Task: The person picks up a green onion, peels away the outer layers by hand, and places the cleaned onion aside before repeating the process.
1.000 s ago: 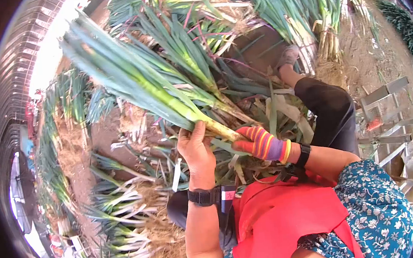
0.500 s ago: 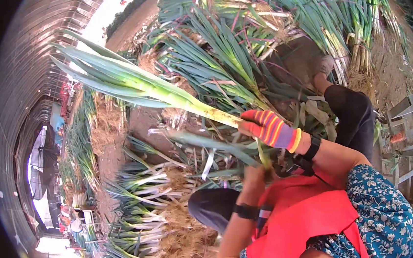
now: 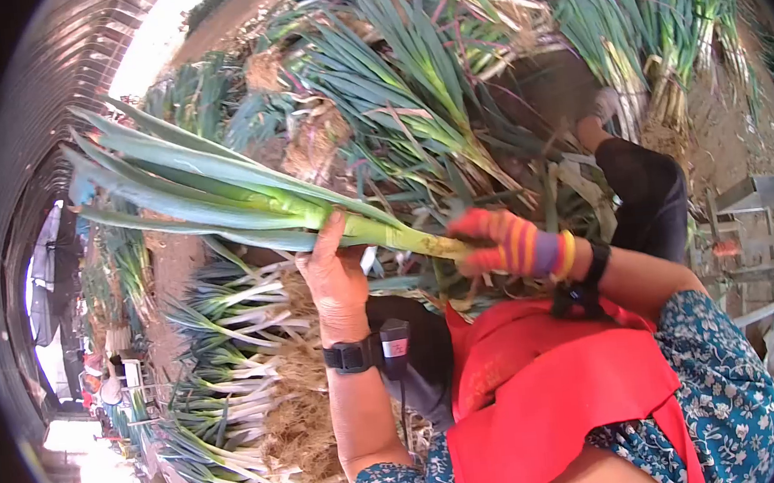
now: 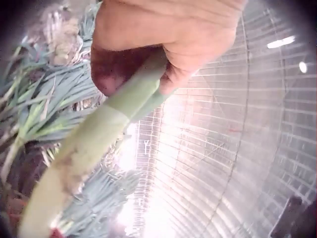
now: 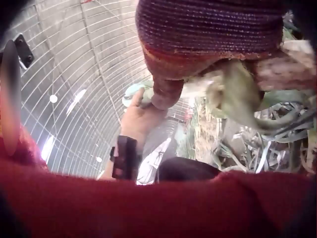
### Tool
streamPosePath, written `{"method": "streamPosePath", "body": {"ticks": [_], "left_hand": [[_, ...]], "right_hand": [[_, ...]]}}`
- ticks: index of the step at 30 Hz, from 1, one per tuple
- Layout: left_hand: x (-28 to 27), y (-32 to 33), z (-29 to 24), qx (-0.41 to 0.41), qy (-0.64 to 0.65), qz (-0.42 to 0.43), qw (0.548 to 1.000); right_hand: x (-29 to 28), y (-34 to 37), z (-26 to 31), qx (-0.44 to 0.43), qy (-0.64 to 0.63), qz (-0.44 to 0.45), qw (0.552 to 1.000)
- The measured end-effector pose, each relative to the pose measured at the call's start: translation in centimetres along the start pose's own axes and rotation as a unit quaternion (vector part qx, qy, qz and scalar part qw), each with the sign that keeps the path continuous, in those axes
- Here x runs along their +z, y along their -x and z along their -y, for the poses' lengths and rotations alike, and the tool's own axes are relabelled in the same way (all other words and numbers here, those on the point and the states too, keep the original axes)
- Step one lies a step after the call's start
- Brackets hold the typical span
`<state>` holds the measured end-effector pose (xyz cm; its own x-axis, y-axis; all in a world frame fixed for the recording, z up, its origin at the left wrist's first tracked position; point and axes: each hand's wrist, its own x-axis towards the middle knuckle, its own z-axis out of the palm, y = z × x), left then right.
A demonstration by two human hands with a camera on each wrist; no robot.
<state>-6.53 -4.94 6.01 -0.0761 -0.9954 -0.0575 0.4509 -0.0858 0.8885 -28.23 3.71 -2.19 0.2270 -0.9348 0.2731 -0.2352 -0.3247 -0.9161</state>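
A large leek [image 3: 433,243] with broad green leaves slants across the front of the body, leaf tips to the upper left. My bare left hand [image 3: 335,278] grips it where the leaves meet the stalk, thumb across the top. In the left wrist view the pale stalk [image 4: 74,163] runs down from the fingers, with a brown smudge on it. My right hand [image 3: 512,244], in a striped glove, pinches the root end, somewhat blurred. A limp, yellow-green leaf piece [image 5: 237,94] hangs beside the glove in the right wrist view.
Leeks with bushy roots [image 3: 306,423] lie in a row at the left. More loose leeks [image 3: 432,72] spread ahead, and upright bundles [image 3: 614,47] stand at the back right. A metal frame [image 3: 751,196] stands right of the bent knee [image 3: 644,182].
Half a second ago my left hand was down at the lap with a leaf strip, while the right held the leek alone. Now the left grips the stalk again.
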Motion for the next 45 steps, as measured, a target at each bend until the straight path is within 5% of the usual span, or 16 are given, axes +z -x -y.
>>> {"method": "streamPosePath", "body": {"ticks": [4, 9, 11, 14, 17, 19, 21, 23, 24, 26, 28, 31, 34, 37, 39, 45], "left_hand": [[0.7, 1.4, 1.0, -0.006, 0.008, 0.057, 0.998], [0.2, 1.2, 1.9, 0.062, -0.041, 0.0, 0.997], [-1.4, 0.5, 3.4, 0.07, -0.057, -0.03, 0.995], [-3.7, -1.2, 4.7, 0.097, -0.055, -0.172, 0.979], [-4.7, -0.5, 2.3, -0.006, -0.061, -0.174, 0.983], [-4.8, 0.2, 1.3, 0.011, -0.08, -0.204, 0.976], [-6.2, 0.2, 0.6, 0.033, -0.008, -0.148, 0.988], [-5.7, 0.5, -0.6, 0.03, -0.033, -0.153, 0.987], [-6.5, 0.3, -0.8, 0.04, -0.019, -0.146, 0.988], [-6.4, 0.4, -0.8, 0.058, -0.005, -0.132, 0.99], [-6.2, 0.3, -0.5, 0.059, 0.006, -0.124, 0.991], [-5.6, -0.2, 0.0, 0.047, 0.02, -0.097, 0.994], [-4.7, -0.6, 0.5, 0.049, 0.054, -0.072, 0.995], [-3.7, -0.6, 0.9, 0.035, 0.089, -0.105, 0.99], [-4.0, -0.8, 1.3, -0.015, 0.155, 0.024, 0.988], [-4.6, -1.6, 2.0, -0.033, 0.197, 0.024, 0.98]], "right_hand": [[0.3, -5.4, 2.7, 0.043, -0.253, 0.038, 0.966], [1.4, -8.0, 4.0, 0.087, -0.29, 0.01, 0.953], [1.5, -7.8, 5.7, 0.025, -0.086, 0.04, 0.995], [0.9, -4.7, 10.5, 0.145, -0.31, 0.134, 0.93], [-1.7, -2.8, 8.7, 0.108, -0.258, 0.045, 0.959], [-4.5, -2.1, 3.9, 0.146, -0.128, -0.015, 0.981], [-8.0, 0.2, -4.4, 0.008, 0.193, -0.005, 0.981], [-10.5, 3.0, -9.9, 0.248, 0.228, -0.001, 0.941], [-11.2, 4.1, -11.9, 0.253, 0.229, -0.002, 0.94], [-11.9, 5.0, -12.6, 0.312, 0.559, 0.126, 0.758], [-10.2, 4.7, -10.2, 0.187, 0.544, -0.03, 0.817], [-5.9, 0.4, -3.0, -0.016, 0.371, -0.023, 0.928], [-1.0, -1.7, -0.8, -0.103, 0.355, -0.024, 0.929], [0.0, -3.2, 0.3, -0.041, 0.411, 0.065, 0.908], [0.7, -2.9, -0.8, -0.123, 0.386, 0.023, 0.914], [0.7, -3.2, -0.5, -0.063, 0.081, 0.143, 0.984]]}}
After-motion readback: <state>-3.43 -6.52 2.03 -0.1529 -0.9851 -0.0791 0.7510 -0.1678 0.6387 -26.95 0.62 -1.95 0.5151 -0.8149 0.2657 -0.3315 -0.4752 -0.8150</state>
